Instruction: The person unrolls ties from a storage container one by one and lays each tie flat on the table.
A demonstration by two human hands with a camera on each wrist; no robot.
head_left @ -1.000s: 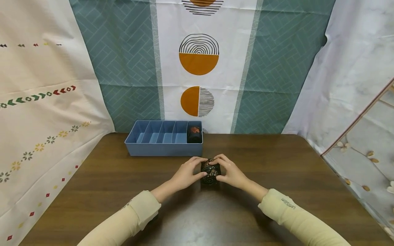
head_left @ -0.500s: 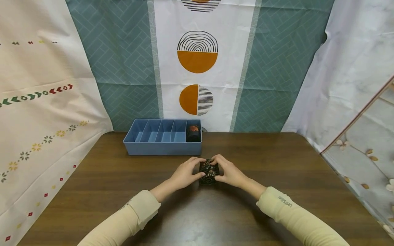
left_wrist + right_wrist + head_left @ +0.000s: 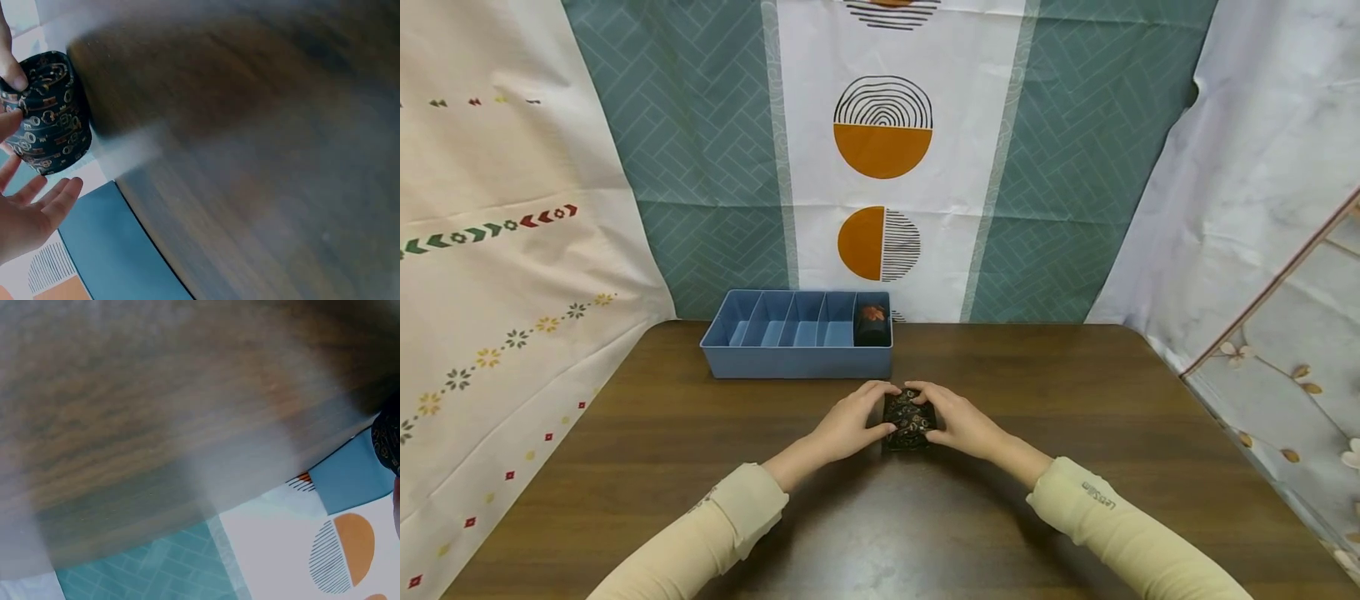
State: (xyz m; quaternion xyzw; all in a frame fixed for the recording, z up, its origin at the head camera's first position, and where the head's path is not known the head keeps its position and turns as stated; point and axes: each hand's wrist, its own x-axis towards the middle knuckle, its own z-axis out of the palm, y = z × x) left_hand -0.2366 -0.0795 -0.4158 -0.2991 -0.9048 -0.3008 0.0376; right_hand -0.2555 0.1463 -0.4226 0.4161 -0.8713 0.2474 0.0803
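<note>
A black rolled necktie [image 3: 910, 419] with a small tan and white print stands on the table between both hands; its coiled edge faces up in the left wrist view. My left hand [image 3: 852, 422] holds its left side, thumb nearer me and index finger toward the far side. Opposite it, my right hand [image 3: 958, 421] holds the right side, with curved fingers over the far top edge and thumb at the near side. In the left wrist view, the other left fingers [image 3: 56, 203] spread away from the roll. Only the roll's edge shows in the right wrist view.
Behind the hands stands a blue divided box [image 3: 797, 363]. Its rightmost compartment holds a dark roll [image 3: 872, 327] with an orange leaf print. The brown wooden table [image 3: 1075, 400] meets hanging patterned cloths [image 3: 1060, 167] at the back and sides.
Both hands stay around the necktie roll. The right fingers have shifted slightly left over its top, and the visible print has changed a little. The box has not moved on the table.
</note>
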